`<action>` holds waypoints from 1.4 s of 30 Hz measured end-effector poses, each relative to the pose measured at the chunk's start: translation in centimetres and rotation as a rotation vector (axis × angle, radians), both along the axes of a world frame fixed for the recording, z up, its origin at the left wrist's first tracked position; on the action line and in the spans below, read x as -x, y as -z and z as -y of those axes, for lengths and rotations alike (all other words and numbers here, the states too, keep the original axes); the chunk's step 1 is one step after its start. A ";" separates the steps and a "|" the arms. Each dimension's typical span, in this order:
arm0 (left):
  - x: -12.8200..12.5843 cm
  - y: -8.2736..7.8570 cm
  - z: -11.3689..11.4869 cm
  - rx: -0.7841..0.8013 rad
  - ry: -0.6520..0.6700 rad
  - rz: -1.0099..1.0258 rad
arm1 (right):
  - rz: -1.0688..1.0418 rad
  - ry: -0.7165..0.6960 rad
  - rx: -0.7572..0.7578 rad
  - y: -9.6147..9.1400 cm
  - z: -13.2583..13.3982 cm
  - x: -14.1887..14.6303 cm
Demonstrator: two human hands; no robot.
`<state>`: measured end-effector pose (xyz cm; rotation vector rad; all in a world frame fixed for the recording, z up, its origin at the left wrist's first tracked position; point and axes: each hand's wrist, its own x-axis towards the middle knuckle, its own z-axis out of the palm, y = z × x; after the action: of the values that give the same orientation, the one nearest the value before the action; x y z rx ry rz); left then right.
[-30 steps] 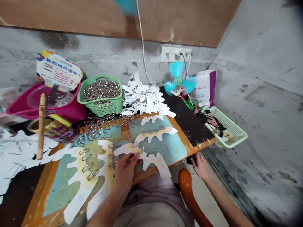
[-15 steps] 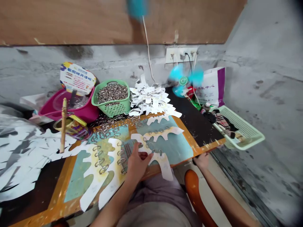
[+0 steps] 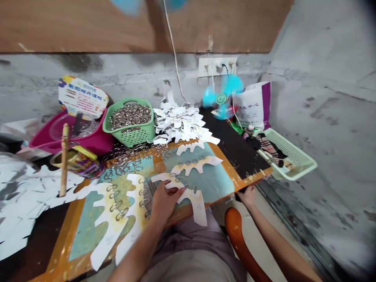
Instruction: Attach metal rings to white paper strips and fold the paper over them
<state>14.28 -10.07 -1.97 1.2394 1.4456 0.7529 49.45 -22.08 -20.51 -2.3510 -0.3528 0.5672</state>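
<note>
Cut-outs of white card [image 3: 26,192] lay heaped at the far left of my view, spilling over the bench [image 3: 66,235], pushed aside, I judged, to leave working room. Behind them a wooden stick [image 3: 64,156] stood upright beside a printed tin [image 3: 78,162], and a pink tub [image 3: 70,143] sat farther back with a paper hand fan [image 3: 80,96] rising behind it. Next came a green basket [image 3: 131,137] packed with metal rings, with a loose spill of rings [image 3: 132,161] in front, placed, as I read it, for easy reach. Long notched card strips [image 3: 110,231] lay side by side on the bench with rings hooked along their edges. The left hand [image 3: 166,203] lay over a white strip [image 3: 190,197] near the front edge, its fingers [image 3: 173,190] spread across the card as if pinning it flat, with rings just beside them; I could not tell whether they gripped it. Beyond lay a heap of card cut-outs [image 3: 179,123]. The right hand [image 3: 248,196] sat at the bench's front edge, its fingers partly hidden, so I could not tell their state. Farther right stood a blue electric fan [image 3: 221,98], a white-and-purple bag [image 3: 254,105] and a pale green tray [image 3: 293,156].
</note>
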 end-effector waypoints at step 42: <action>0.7 -3.5 4.8 0.169 0.078 0.536 | -0.204 -1.038 -0.610 -23.3 -4.5 19.4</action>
<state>13.63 -14.89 1.49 0.8713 0.9921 0.8150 30.06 -17.58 2.75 -1.3768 -1.4407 0.9743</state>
